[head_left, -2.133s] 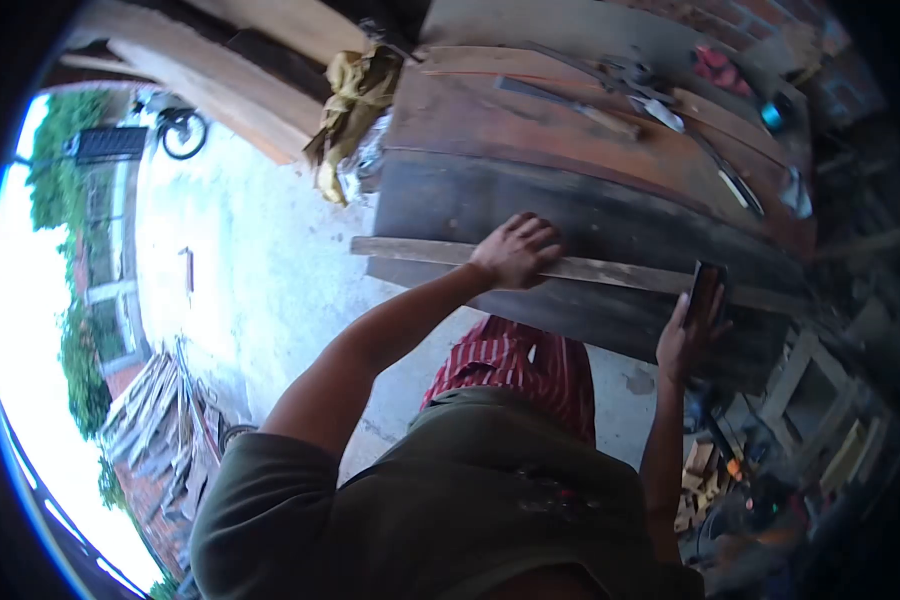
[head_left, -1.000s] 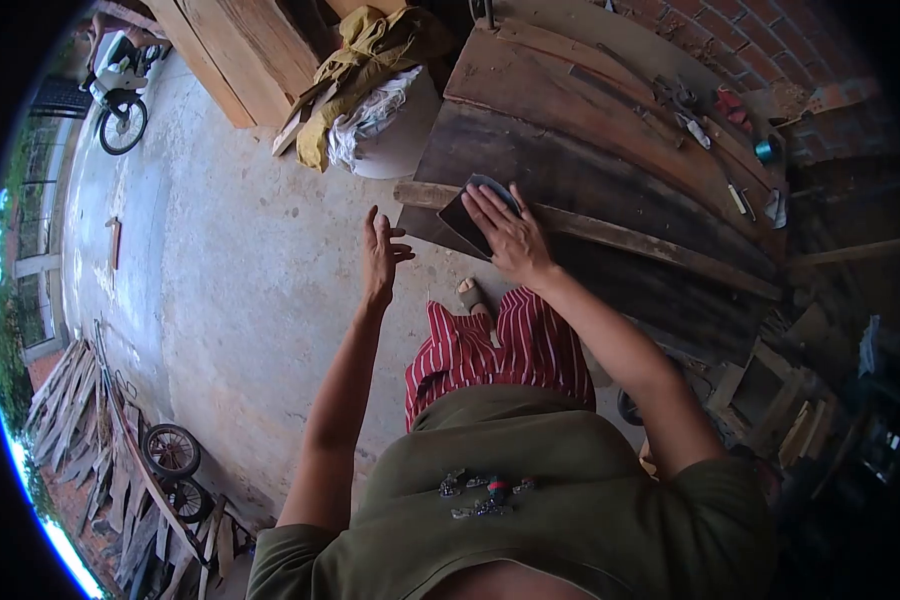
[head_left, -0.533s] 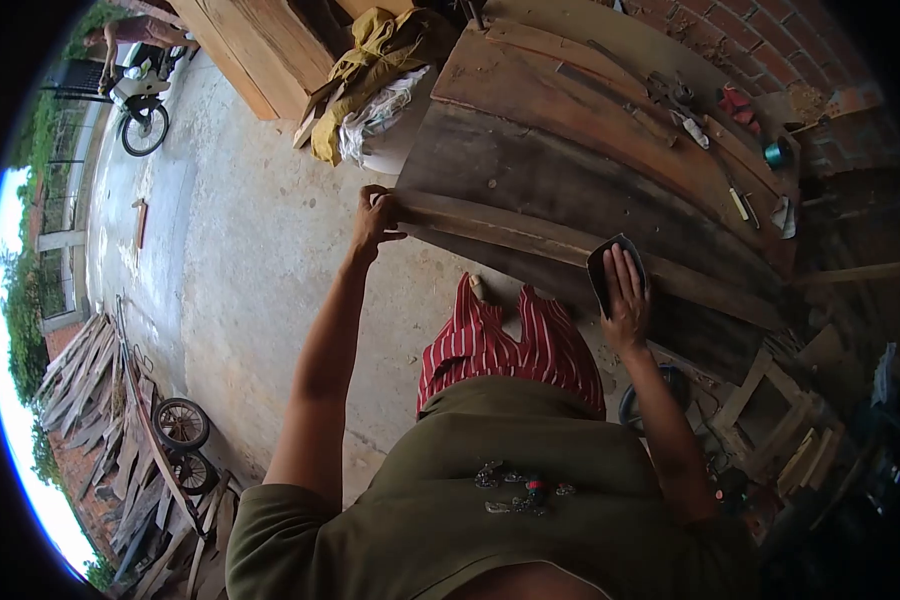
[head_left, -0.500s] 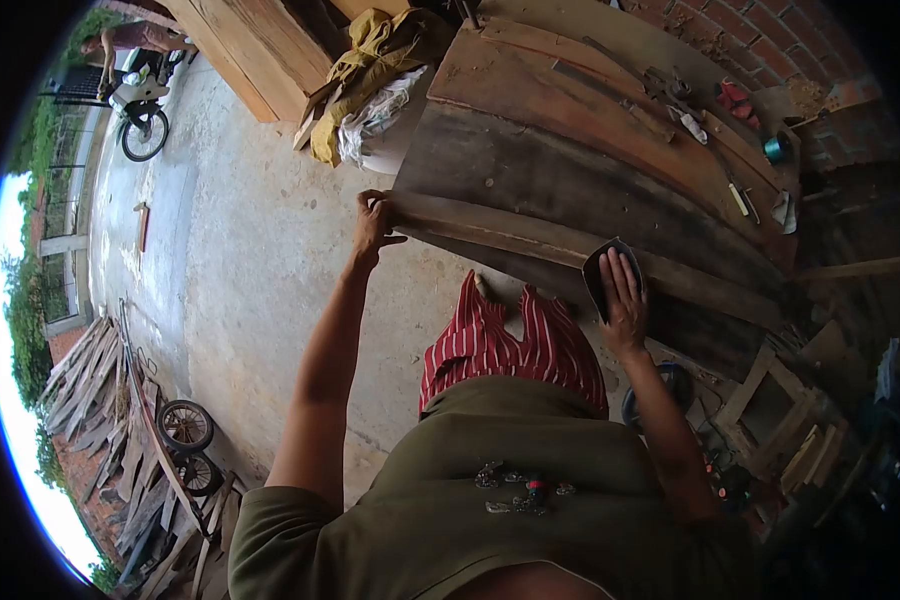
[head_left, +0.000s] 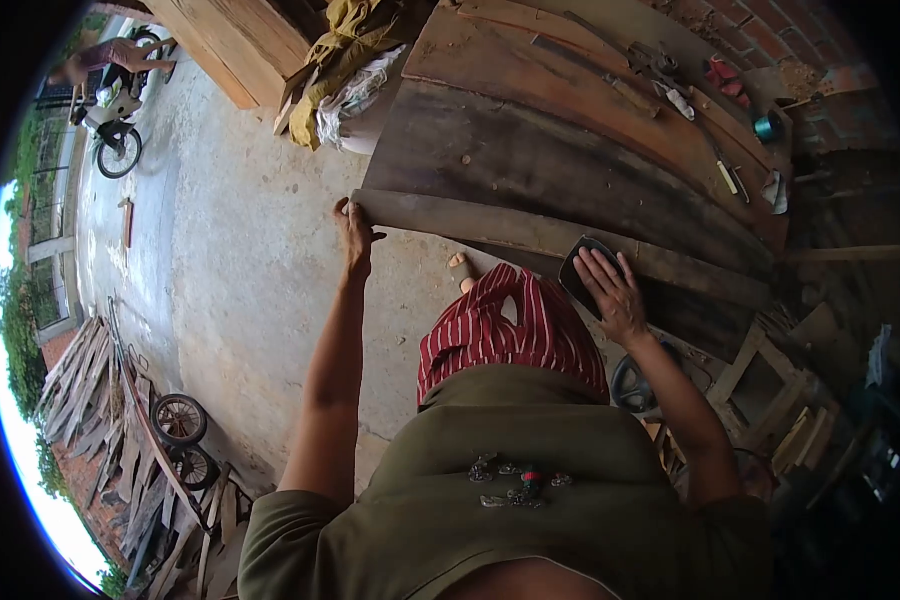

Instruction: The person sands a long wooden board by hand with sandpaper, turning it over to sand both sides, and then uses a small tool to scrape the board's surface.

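A long, narrow wooden board [head_left: 470, 222] lies along the near side of a dark work surface. My left hand [head_left: 356, 240] grips the board's left end, its fingers curled over the tip and the thumb sticking out to the side. Farther right, my right hand [head_left: 612, 294] presses a dark piece of sandpaper [head_left: 574, 268] against the board's near edge. The fingers of that hand lie stretched over the sandpaper; its thumb is hard to see.
Hand tools, a chisel-like tool [head_left: 727, 178] and a teal roll [head_left: 768, 127] lie on the brown planks behind. Yellow cloth [head_left: 345, 45] hangs at the back. Scrap wood [head_left: 95, 385] and wheels [head_left: 180, 420] are at left. A person [head_left: 120, 55] stands by a motorbike [head_left: 115, 115].
The view has shifted slightly, so the board appears farther left. My right hand has turned, its fingers pointing more to the left over the sandpaper. My left hand keeps the board's end.
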### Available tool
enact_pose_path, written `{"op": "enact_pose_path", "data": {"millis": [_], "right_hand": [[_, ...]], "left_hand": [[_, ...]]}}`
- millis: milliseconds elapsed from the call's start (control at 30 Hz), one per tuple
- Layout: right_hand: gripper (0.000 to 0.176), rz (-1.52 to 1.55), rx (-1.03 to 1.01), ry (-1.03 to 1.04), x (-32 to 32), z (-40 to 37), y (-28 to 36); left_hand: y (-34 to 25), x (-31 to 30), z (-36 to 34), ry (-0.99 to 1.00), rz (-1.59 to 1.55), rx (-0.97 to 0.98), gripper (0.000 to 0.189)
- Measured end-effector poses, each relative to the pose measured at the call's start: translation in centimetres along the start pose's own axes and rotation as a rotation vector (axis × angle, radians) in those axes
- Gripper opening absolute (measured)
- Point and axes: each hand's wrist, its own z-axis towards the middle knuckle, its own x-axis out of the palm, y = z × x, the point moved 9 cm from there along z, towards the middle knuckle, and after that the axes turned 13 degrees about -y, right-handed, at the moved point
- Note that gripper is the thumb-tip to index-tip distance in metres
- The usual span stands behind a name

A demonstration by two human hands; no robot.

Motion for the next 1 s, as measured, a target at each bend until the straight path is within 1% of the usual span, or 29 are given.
{"op": "enact_pose_path", "data": {"millis": [67,100,167,200,267,300,333,367,400,433,467,500,567,633,667,700,767,833,900,933,1000], "right_hand": [[0.078,-0.049,-0.079,0.056,0.6,0.3,0.0],[0.078,-0.046,-0.085,0.060,0.7,0.8,0.1],[0.078,-0.052,-0.144,0.078,1.2,2.0,0.6],[0.078,-0.048,-0.152,0.081,1.6,2.7,1.0],[0.078,0.028,-0.179,0.061,2.5,5.4,2.9],[0.077,0.053,-0.198,0.092,3.4,6.8,4.3],[0.076,0.006,-0.268,0.059,5.0,8.1,5.6],[0.075,0.082,-0.307,0.015,6.0,9.7,7.4],[0.073,0.116,-0.343,0.009,6.8,11.3,9.5],[0.072,0.134,-0.397,-0.045,7.9,12.9,11.6],[0.069,0.144,-0.434,-0.059,8.9,14.3,13.8],[0.062,0.152,-0.478,-0.066,10.1,15.7,15.8],[0.064,0.218,-0.496,-0.078,11.4,18.0,19.1],[0.063,0.211,-0.518,-0.067,12.5,19.6,20.8],[0.063,0.211,-0.548,-0.051,12.9,19.6,21.3],[0.064,0.224,-0.528,-0.019,12.5,19.7,21.0],[0.063,0.221,-0.527,0.010,11.3,18.3,18.6],[0.062,0.236,-0.556,0.035,10.6,17.3,17.6],[0.070,0.179,-0.446,0.097,9.7,16.4,14.5],[0.070,0.156,-0.426,0.112,9.3,16.6,14.3],[0.073,0.158,-0.389,0.083,10.1,18.4,16.1]], "left_hand": [[-0.4,0.3,-0.4,0.029,-0.017,0.008,0.060],[-0.2,0.3,-0.2,0.023,-0.018,0.004,0.060],[-0.1,0.4,0.0,0.032,-0.055,0.047,0.059],[-0.5,0.5,-0.4,0.034,-0.082,0.079,0.058],[-0.8,0.6,-0.5,0.058,-0.095,0.071,0.058],[-0.5,0.6,-0.5,0.055,-0.088,0.037,0.057],[-0.5,0.7,-0.6,0.056,-0.090,0.011,0.056],[-1.0,0.8,-0.7,0.060,-0.099,0.016,0.058],[-1.2,0.7,-1.0,0.066,-0.100,0.008,0.060],[-1.1,0.6,-1.1,0.087,-0.090,-0.006,0.064],[-1.1,0.4,-0.9,0.083,-0.085,-0.010,0.064],[-1.0,0.2,-0.8,0.115,-0.129,-0.022,0.068],[-0.6,-0.1,-0.7,0.159,-0.195,-0.079,0.074],[-0.6,-0.9,-0.4,0.182,-0.219,-0.138,0.079],[-0.8,-1.1,-0.4,0.203,-0.214,-0.138,0.079],[-0.7,-1.3,-0.4,0.218,-0.195,-0.141,0.079],[-0.9,-1.6,0.1,0.216,-0.170,-0.145,0.077],[-0.8,-2.2,0.5,0.224,-0.174,-0.128,0.066],[-0.8,-1.8,0.5,0.260,-0.179,-0.101,0.057],[-1.0,-1.6,0.4,0.284,-0.189,-0.084,0.053],[-1.3,-1.6,0.2,0.249,-0.214,-0.070,0.047]]}}
